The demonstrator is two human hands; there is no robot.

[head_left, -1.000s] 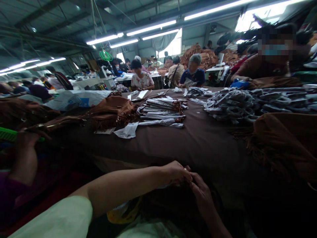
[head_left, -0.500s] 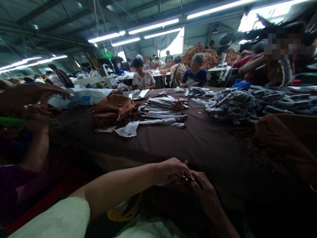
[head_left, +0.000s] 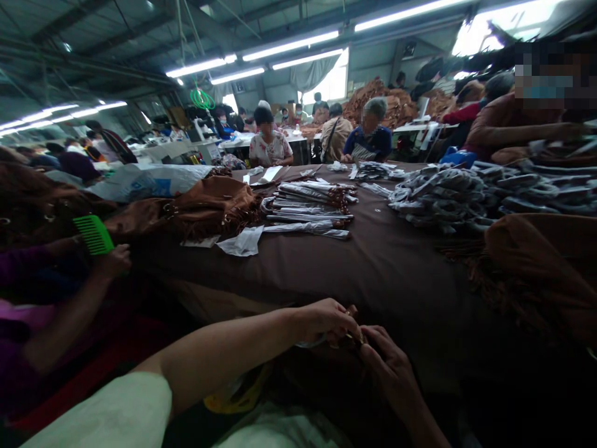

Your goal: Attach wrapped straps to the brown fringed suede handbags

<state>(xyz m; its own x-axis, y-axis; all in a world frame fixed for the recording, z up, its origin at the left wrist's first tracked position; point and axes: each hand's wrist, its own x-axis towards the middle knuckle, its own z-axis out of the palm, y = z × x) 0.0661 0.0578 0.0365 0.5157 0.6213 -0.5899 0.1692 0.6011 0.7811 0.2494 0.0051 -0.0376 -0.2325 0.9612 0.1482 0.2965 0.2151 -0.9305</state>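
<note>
Small metal fitting (head_left: 353,335) is sitting between the person's two hands, just off the near edge of the brown-covered table (head_left: 373,280), its exact shape hidden by fingers. Left hand (head_left: 327,320) is arching over the top, fingertips pinching the piece; right hand (head_left: 385,362) is lying just below with fingers bending inward, contact not clear. Piece is looking light, stiff and likely slippery, so edges and fingertips seem the place to hold it. Dark material is lying in the lap beneath, too shadowed to tell. Further left, a co-worker's hand (head_left: 112,261) is holding a green comb (head_left: 94,234) near a fringed brown suede bag (head_left: 212,208).
</note>
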